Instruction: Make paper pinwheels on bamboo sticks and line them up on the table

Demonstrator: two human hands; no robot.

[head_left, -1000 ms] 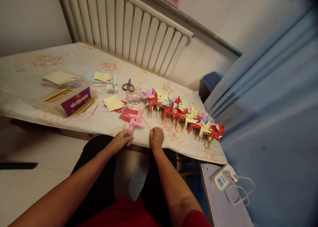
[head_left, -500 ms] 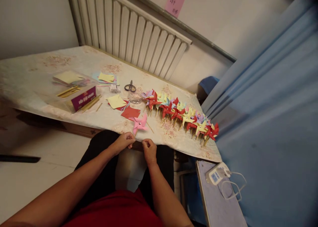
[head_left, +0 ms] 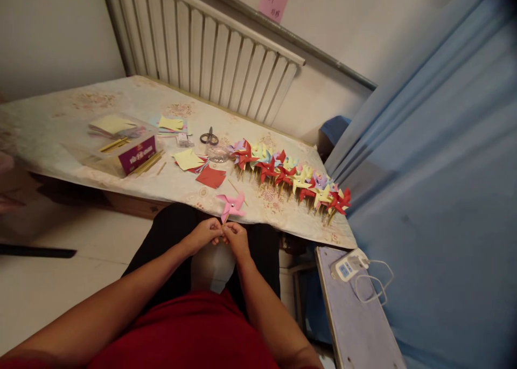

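Note:
A pink paper pinwheel [head_left: 231, 204] stands on a thin stick just off the near edge of the table [head_left: 60, 126]. My left hand [head_left: 205, 233] and my right hand [head_left: 236, 236] meet below it, both pinching the stick. Behind it on the table lie a red paper square [head_left: 210, 177] and a loose wooden stick [head_left: 235, 187]. A long row of finished pinwheels [head_left: 291, 179] in red, yellow, blue and purple runs along the table to the right.
Scissors [head_left: 209, 138], a small clear dish [head_left: 218, 154], yellow paper squares [head_left: 187, 159] and a box with sticks and a purple label [head_left: 137, 154] sit further back. A radiator [head_left: 210, 51] lines the wall. A blue curtain [head_left: 436, 159] hangs right; a white device with a cable [head_left: 348, 266] rests on a board.
My right hand left the loose stick on the table and moved left to join my left hand on the pinwheel's stick. The pinwheel has come closer, off the table edge.

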